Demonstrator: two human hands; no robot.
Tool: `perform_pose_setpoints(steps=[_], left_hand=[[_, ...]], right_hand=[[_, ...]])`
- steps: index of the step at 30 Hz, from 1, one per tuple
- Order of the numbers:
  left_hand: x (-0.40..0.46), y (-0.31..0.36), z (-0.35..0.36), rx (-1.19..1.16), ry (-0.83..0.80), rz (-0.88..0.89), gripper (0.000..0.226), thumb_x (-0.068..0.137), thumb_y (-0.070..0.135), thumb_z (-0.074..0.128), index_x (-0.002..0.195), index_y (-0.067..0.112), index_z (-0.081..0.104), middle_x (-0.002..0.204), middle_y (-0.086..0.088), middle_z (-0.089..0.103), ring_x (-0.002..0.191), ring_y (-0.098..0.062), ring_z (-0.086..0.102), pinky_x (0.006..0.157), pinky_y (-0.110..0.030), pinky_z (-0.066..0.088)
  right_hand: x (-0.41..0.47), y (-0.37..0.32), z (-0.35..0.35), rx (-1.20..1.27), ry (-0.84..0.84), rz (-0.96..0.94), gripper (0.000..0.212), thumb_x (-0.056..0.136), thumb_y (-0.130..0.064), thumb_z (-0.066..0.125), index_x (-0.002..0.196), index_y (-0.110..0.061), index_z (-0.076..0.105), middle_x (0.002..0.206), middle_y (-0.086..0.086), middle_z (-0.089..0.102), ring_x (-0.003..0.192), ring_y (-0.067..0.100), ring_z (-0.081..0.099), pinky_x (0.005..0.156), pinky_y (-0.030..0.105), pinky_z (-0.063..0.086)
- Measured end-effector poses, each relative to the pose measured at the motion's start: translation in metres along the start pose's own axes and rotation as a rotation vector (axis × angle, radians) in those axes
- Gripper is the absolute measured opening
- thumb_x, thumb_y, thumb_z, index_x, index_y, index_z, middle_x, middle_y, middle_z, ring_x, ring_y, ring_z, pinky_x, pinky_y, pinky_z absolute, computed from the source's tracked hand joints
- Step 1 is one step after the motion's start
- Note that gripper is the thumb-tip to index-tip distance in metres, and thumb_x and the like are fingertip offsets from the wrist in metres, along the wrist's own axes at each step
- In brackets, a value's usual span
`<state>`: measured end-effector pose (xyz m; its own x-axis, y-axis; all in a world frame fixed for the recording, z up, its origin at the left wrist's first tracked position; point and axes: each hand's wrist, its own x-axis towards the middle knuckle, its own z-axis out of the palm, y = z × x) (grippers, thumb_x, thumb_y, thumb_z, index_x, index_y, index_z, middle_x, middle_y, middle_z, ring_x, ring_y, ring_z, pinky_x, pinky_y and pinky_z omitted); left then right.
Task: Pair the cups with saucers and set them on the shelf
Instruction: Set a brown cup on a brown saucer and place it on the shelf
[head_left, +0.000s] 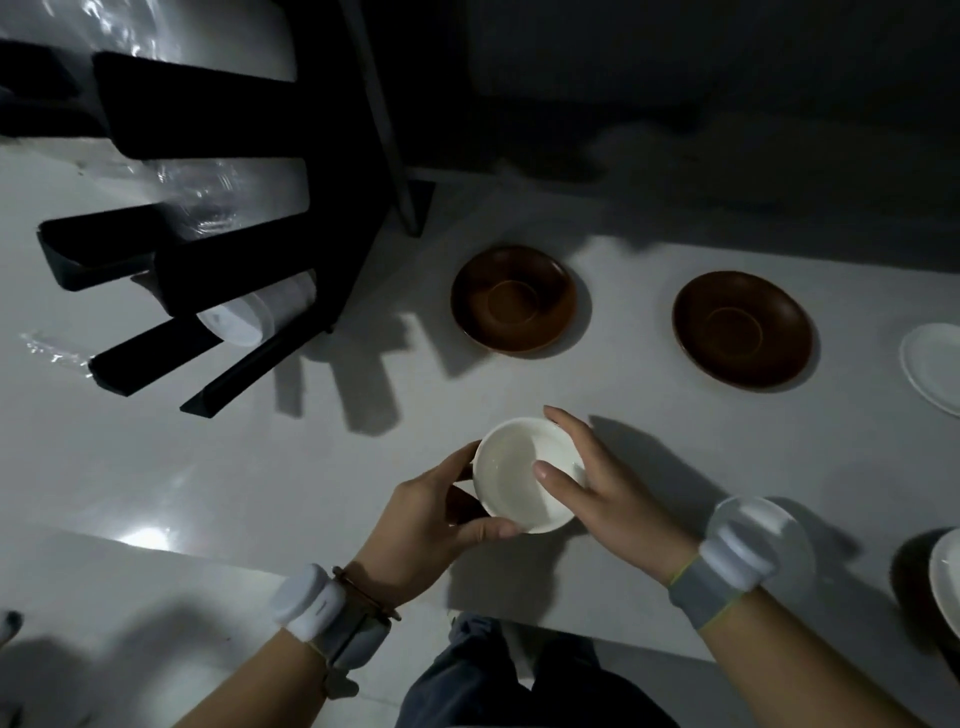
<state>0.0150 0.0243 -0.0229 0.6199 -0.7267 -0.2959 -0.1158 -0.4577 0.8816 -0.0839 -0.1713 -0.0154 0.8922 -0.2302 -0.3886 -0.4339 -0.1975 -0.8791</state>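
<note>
Both hands hold a white cup (514, 467) just above the white table (260, 457), near its front edge. My left hand (441, 514) grips its left and near rim. My right hand (597, 483) grips the right rim, thumb inside the bowl. Two brown saucers lie farther back: one (519, 301) in the middle, the other (743, 327) to its right. A white saucer (935, 364) shows partly at the right edge. The black shelf (218, 249) stands at the left, with a white cup (249, 312) lying on its side between two boards.
At the bottom right edge another white dish (945, 577) sits over a dark one, cut off by the frame. Clear plastic wrap (208, 202) lies among the shelf boards. A dark wall runs along the back of the table. My legs show below the table edge.
</note>
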Motion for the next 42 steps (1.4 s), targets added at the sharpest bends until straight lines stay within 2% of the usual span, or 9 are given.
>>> perform_pose_setpoints(steps=[7,11,16,19,24,29,34,38,42], left_hand=[[0.035,0.021,-0.028,-0.416,-0.117,-0.081,0.054,0.079,0.029,0.079,0.129,0.022,0.060,0.108,-0.014,0.075,0.094,-0.030,0.072,0.081,-0.034,0.059],[0.054,0.044,-0.028,-0.798,-0.240,-0.108,0.029,0.089,0.019,0.062,0.114,0.006,0.070,0.084,-0.011,0.068,0.072,-0.013,0.061,0.073,-0.023,0.055],[0.078,0.074,-0.021,-0.916,-0.185,-0.134,0.039,0.090,0.032,0.056,0.095,-0.002,0.073,0.078,-0.011,0.065,0.071,-0.013,0.063,0.077,-0.019,0.056],[0.088,0.086,-0.013,-0.761,0.066,-0.133,0.040,0.087,0.042,0.058,0.096,0.008,0.077,0.094,-0.013,0.077,0.093,-0.024,0.072,0.086,-0.025,0.057],[0.098,0.088,-0.001,0.075,0.442,0.019,0.042,0.090,0.049,0.059,0.126,0.027,0.060,0.110,0.007,0.073,0.097,-0.004,0.068,0.089,-0.029,0.056],[0.122,0.080,0.003,0.293,0.441,0.035,0.088,0.081,0.050,0.071,0.149,0.013,0.029,0.128,-0.007,0.062,0.109,-0.016,0.065,0.093,-0.031,0.054],[0.142,0.066,-0.017,0.364,0.462,0.017,0.077,0.079,0.057,0.069,0.137,0.010,0.048,0.122,-0.009,0.052,0.106,-0.024,0.056,0.080,-0.011,0.033],[0.154,0.059,-0.030,0.329,0.406,-0.014,0.063,0.079,0.059,0.068,0.121,0.012,0.059,0.103,-0.003,0.052,0.098,-0.026,0.056,0.070,-0.013,0.028],[0.169,0.054,-0.040,0.327,0.358,-0.013,0.069,0.081,0.059,0.065,0.133,0.015,0.053,0.118,-0.009,0.065,0.107,-0.025,0.058,0.077,-0.020,0.036]], right_hand=[[0.000,-0.024,-0.019,0.248,0.110,-0.050,0.085,0.068,-0.055,0.077,0.141,-0.032,0.040,0.133,-0.014,0.056,0.120,-0.002,0.053,0.095,0.023,0.050],[0.010,-0.033,-0.034,0.305,0.150,-0.141,0.089,0.066,-0.047,0.085,0.142,-0.037,0.039,0.143,-0.007,0.048,0.128,0.002,0.048,0.094,0.023,0.050],[0.041,-0.048,-0.052,0.396,0.244,-0.213,0.079,0.067,-0.047,0.083,0.137,-0.033,0.049,0.130,-0.008,0.062,0.120,0.010,0.060,0.093,0.030,0.054],[0.060,-0.053,-0.065,0.319,0.320,-0.202,0.084,0.062,-0.054,0.083,0.135,-0.035,0.049,0.130,-0.008,0.061,0.117,0.009,0.061,0.094,0.034,0.054],[0.095,-0.065,-0.070,0.139,0.356,-0.115,0.090,0.059,-0.065,0.077,0.136,-0.029,0.048,0.127,-0.002,0.059,0.113,0.018,0.060,0.092,0.039,0.055],[0.132,-0.077,-0.062,0.015,0.355,0.019,0.094,0.061,-0.073,0.068,0.136,-0.021,0.046,0.126,0.007,0.058,0.109,0.026,0.060,0.080,0.032,0.054],[0.159,-0.085,-0.055,-0.100,0.327,0.116,0.083,0.071,-0.075,0.057,0.142,-0.036,0.037,0.135,0.010,0.051,0.118,0.033,0.053,0.092,0.037,0.048],[0.168,-0.087,-0.056,-0.168,0.299,0.189,0.074,0.082,-0.072,0.047,0.141,-0.028,0.042,0.132,0.009,0.057,0.122,0.032,0.052,0.098,0.040,0.047],[0.180,-0.091,-0.058,-0.289,0.298,0.273,0.067,0.089,-0.069,0.036,0.139,-0.024,0.039,0.135,0.016,0.054,0.119,0.036,0.054,0.090,0.037,0.045]])
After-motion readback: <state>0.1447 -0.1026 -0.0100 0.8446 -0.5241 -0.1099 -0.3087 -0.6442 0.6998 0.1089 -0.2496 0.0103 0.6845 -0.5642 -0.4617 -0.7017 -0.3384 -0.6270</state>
